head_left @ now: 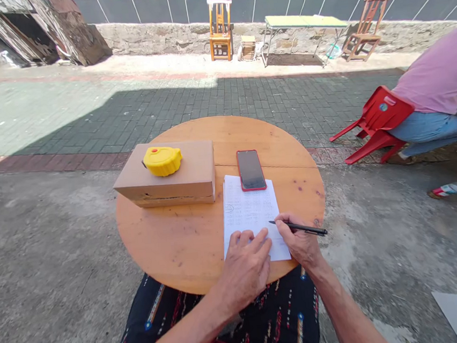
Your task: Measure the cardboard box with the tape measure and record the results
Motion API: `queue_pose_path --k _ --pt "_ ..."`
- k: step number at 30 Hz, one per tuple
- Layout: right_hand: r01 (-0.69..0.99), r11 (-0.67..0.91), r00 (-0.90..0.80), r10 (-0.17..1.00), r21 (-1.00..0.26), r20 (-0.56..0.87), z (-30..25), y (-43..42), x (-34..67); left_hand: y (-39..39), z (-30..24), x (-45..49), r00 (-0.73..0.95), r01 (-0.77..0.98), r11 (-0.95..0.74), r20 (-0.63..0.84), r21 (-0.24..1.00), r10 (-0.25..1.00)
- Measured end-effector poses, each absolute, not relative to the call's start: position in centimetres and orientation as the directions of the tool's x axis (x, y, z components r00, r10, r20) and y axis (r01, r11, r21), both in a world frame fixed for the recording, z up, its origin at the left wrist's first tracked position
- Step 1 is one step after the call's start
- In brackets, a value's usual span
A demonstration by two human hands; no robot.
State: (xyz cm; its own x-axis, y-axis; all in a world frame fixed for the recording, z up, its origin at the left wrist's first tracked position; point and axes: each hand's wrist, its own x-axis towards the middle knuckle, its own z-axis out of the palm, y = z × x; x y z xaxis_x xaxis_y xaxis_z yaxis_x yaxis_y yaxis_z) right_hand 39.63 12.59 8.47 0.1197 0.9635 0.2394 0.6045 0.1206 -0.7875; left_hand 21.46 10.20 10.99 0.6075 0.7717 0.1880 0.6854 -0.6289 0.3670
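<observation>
Black and slim, a pen (304, 229) is gripped in my right hand (302, 244), its tip at the written rows on a white sheet of paper (252, 207). My left hand (248, 259) lies on the lower part of that sheet with its fingers stretched out, holding nothing. Across the sheet's top edge rests a phone (251, 169) in a red case, its screen dark. Left of the paper is a brown cardboard box (174, 190), and a yellow tape measure (163, 161) sits on top of it.
A round wooden table (178, 241) bears these things, close to my lap. At the right a person in a pink shirt (441, 73) sits on a red plastic chair (384, 113). A bottle (454, 188) lies on the ground. Wooden chairs and a folding table (305, 21) stand along the wall.
</observation>
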Motion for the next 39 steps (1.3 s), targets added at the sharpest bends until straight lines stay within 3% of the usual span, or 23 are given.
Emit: queue_pose_path --k 39 --pt "0.592 0.164 0.084 0.961 -0.789 0.263 8.86 12.69 39.47 10.23 10.98 21.58 0.603 0.681 -0.616 0.174 0.395 0.778"
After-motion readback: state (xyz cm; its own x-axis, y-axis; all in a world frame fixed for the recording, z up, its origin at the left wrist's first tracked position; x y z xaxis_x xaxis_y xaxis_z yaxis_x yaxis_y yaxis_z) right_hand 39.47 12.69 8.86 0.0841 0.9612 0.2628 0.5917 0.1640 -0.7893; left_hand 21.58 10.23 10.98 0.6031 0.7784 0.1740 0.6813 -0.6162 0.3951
